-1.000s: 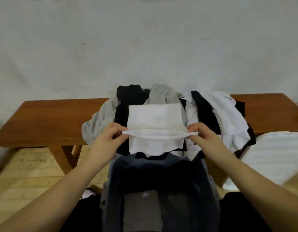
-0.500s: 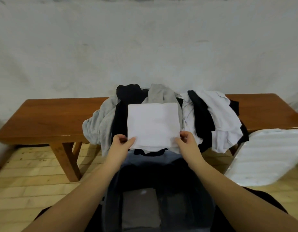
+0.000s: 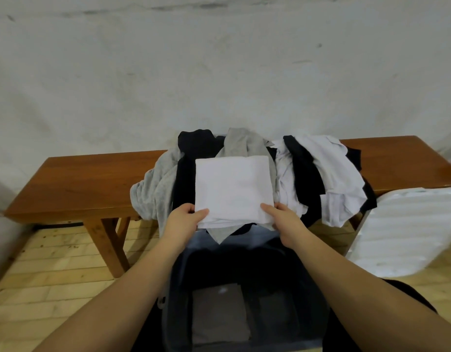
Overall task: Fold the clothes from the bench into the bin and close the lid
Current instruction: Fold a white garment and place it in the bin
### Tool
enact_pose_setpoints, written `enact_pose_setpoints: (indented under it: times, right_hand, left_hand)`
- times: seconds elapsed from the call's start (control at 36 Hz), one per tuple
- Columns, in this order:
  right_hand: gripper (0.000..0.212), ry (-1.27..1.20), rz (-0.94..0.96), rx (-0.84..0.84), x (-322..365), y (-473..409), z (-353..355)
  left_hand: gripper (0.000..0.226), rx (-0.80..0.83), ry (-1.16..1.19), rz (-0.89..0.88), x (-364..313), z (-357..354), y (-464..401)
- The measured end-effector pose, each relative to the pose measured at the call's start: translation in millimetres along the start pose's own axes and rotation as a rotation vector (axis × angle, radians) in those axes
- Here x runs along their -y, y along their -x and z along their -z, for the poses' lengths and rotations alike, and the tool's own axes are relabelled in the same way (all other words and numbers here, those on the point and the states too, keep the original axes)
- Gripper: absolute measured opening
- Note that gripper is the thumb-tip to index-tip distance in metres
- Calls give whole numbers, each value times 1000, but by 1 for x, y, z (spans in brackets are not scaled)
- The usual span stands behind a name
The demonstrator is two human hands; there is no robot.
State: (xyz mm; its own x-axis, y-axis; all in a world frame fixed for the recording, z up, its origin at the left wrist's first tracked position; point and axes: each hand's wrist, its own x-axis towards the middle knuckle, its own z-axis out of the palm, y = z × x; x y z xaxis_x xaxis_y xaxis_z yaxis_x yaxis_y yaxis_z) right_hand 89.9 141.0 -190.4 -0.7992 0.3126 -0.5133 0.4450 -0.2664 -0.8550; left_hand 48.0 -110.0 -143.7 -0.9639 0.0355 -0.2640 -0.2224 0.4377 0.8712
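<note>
A folded white cloth square (image 3: 233,189) is pinched at its near corners by left hand (image 3: 182,221) and right hand (image 3: 285,222) above the dark fabric bin (image 3: 313,295). Folded grey garments (image 3: 219,313) already lie inside; a mixed heap (image 3: 320,174) remains on the wooden bench (image 3: 74,184), and the white ribbed lid (image 3: 407,229) is off.

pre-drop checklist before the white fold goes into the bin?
1. Both hands grip the fold: left hand and right hand hold the near corners of the white fold. ok.
2. Fold is tidy: flat and square, layered edges together at the near side. ok.
3. Bin open: the bin sits right below the hands with its mouth uncovered; the white lid leans off to the right. ok.
4. Room in the bin: folded items lie at the bottom, with space above them. ok.
5. Fold free of the pile: it rests on the clothes, and a grey tip pokes out below it. cannot tell.
</note>
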Motion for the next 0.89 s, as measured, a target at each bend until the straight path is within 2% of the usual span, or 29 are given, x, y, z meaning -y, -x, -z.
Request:
enact_pose_setpoints:
  times: [0.08, 0.17, 0.25, 0.33, 0.39, 0.53, 0.78, 0.89]
  right_hand:
    - [32, -45, -23, 16, 4, 6, 0]
    - [27, -115, -29, 43, 7, 8, 2]
    - [32, -206, -56, 73, 12, 14, 3]
    - [26, -311, -121, 111, 20, 22, 3]
    - [24, -341, -161, 134, 25, 28, 6]
    - [8, -434, -229, 220, 37, 38, 15]
    - [21, -322, -315, 343, 28, 60, 19]
    - [24, -439, -328, 377, 16, 76, 15]
  left_hand:
    - [29, -57, -231, -71, -12, 1, 8]
    - [30, -86, -289, -98, -21, 1, 13]
    - [23, 19, -7, 1, -33, 4, 20]
    - [15, 146, 399, 146, -49, 4, 27]
    - [13, 206, 552, 181, -63, 3, 32]
    - [14, 212, 710, 230, -96, 3, 40]
    - [13, 259, 764, 168, -151, -14, 64]
    - [13, 269, 777, 144, -158, -24, 76]
